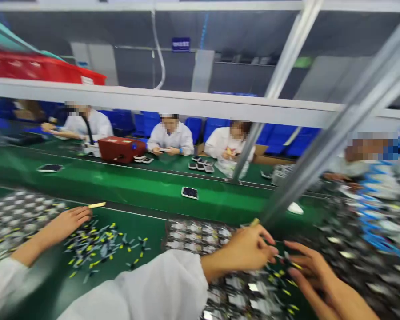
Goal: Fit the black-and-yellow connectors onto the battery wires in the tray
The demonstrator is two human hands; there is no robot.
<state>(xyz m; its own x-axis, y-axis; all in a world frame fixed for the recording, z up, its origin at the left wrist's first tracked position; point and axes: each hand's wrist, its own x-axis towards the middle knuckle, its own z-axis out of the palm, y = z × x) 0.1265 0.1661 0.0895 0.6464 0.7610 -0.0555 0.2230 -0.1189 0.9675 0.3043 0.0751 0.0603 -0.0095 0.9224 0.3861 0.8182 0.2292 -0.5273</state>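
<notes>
My left hand is closed in a pinch, its white sleeve stretching in from the bottom. A short yellow stick pokes up from it, and a small thin piece shows at its fingertips. Facing it, my right hand has its fingers curled round something small and dark, too blurred to name. Beneath and between both hands lie small dark strips with yellow ends. Rows of shiny parts in clear trays lie under my left forearm.
At left, a co-worker's hand holds a yellow stick by a pile of strips. A green belt carries a white-framed device. A slanted metal post and a blue coiled hose stand at right.
</notes>
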